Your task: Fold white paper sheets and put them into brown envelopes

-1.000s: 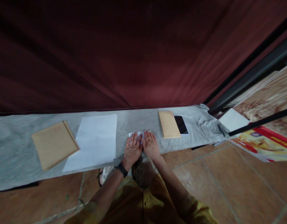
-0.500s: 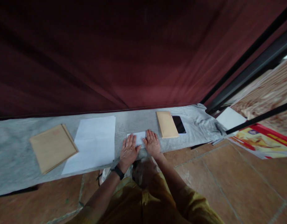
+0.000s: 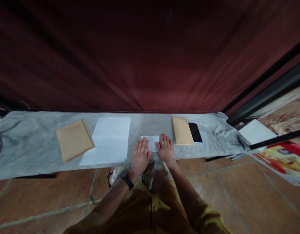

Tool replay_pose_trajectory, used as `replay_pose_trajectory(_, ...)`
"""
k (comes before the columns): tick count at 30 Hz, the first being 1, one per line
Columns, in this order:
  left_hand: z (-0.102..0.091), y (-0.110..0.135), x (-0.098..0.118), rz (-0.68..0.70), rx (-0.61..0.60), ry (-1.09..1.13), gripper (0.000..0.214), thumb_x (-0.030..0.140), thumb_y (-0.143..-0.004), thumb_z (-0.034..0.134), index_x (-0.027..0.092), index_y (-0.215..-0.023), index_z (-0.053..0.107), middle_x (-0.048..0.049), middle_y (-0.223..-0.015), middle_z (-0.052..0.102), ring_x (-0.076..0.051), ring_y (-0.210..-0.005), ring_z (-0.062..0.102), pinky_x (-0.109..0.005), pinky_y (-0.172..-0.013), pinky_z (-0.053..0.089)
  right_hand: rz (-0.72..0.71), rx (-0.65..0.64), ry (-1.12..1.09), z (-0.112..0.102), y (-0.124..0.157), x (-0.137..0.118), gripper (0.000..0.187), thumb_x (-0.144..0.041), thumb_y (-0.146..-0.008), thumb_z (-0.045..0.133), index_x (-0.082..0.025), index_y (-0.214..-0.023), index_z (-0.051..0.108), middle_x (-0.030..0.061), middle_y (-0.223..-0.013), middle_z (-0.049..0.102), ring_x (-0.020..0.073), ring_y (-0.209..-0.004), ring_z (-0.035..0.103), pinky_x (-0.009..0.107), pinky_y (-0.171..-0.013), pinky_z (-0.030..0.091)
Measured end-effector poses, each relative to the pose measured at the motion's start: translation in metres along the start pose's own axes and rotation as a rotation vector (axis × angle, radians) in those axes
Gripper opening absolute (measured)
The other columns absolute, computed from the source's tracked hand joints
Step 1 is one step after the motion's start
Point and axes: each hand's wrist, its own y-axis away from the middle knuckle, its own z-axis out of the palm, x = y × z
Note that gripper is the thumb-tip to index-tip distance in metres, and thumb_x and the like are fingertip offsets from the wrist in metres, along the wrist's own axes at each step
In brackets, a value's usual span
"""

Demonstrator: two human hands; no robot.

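Observation:
A small folded white sheet of paper (image 3: 153,144) lies flat on the grey cloth in front of me. My left hand (image 3: 140,157) rests palm down over its left end, fingers stretched out. Over the right end lies my right hand (image 3: 166,149), also flat with fingers extended. Both hands press on the paper without gripping it. To the left are larger white sheets (image 3: 109,139), partly under a stack of brown envelopes (image 3: 75,140). Just right of my right hand is another brown envelope (image 3: 182,131), overlapping a dark-screened phone (image 3: 195,132).
The long narrow table is covered by a grey cloth (image 3: 37,133), rumpled at its right end. A dark red curtain (image 3: 150,65) hangs behind it. At the right stand black metal bars (image 3: 267,87), with a white panel (image 3: 257,131) and a colourful printed box (image 3: 286,159) beyond.
The view has turned a little to the left, so the things on the table appear farther right. Both hands stay flat on the folded paper, with little visible movement.

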Motion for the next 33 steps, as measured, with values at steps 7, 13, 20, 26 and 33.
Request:
replay_pose_trajectory(7,0.004,0.007,0.005,0.141,-0.14,-0.009,0.058,0.041,-0.1,0.044,0.016,-0.153,0.042,-0.0127,-0.163,0.036,-0.028,-0.153,0.028,-0.052,-0.125,0.024,0.009,0.003,0.005,-0.001,0.001,0.0,0.059,-0.041,-0.107,0.035,-0.006,-0.155,0.038,0.0215,-0.156,0.044,0.0313,-0.147,0.039,0.05,-0.118,0.028)
replay_pose_trajectory(13,0.008,0.004,-0.003,0.18,-0.143,-0.051,0.06,0.043,-0.099,0.047,0.014,-0.151,0.045,-0.0151,-0.161,0.039,-0.03,-0.151,0.032,-0.052,-0.123,0.028,0.045,0.01,0.03,-0.007,0.013,0.004,0.06,-0.041,-0.106,0.04,-0.004,-0.154,0.039,0.0212,-0.155,0.046,0.0305,-0.146,0.04,0.047,-0.12,0.028)
replay_pose_trajectory(20,-0.004,-0.018,0.014,0.147,-0.211,-0.13,0.049,0.031,-0.101,0.044,0.012,-0.144,0.054,-0.0187,-0.15,0.053,-0.032,-0.139,0.05,-0.047,-0.113,0.042,0.032,0.042,0.004,-0.012,0.037,0.012,0.054,-0.035,-0.104,0.043,-0.006,-0.15,0.046,0.0176,-0.156,0.045,0.0297,-0.145,0.041,0.048,-0.121,0.028)
replay_pose_trajectory(26,-0.01,-0.04,0.036,0.242,-0.34,-0.14,0.05,0.016,-0.096,0.044,0.015,-0.145,0.053,-0.0146,-0.159,0.042,-0.029,-0.144,0.044,-0.046,-0.116,0.039,0.053,0.046,-0.136,-0.019,0.044,0.011,0.047,-0.024,-0.101,0.042,-0.012,-0.146,0.053,0.0132,-0.154,0.05,0.0278,-0.144,0.043,0.048,-0.121,0.03)
replay_pose_trajectory(33,-0.01,-0.043,0.055,0.159,-0.341,-0.107,0.055,0.025,-0.095,0.048,0.011,-0.148,0.049,-0.0189,-0.156,0.045,-0.032,-0.143,0.044,-0.051,-0.117,0.036,0.203,0.043,-0.417,-0.016,0.032,0.011,0.047,-0.007,-0.087,0.046,-0.015,-0.128,0.068,0.0149,-0.138,0.063,0.0267,-0.134,0.053,0.05,-0.115,0.04)
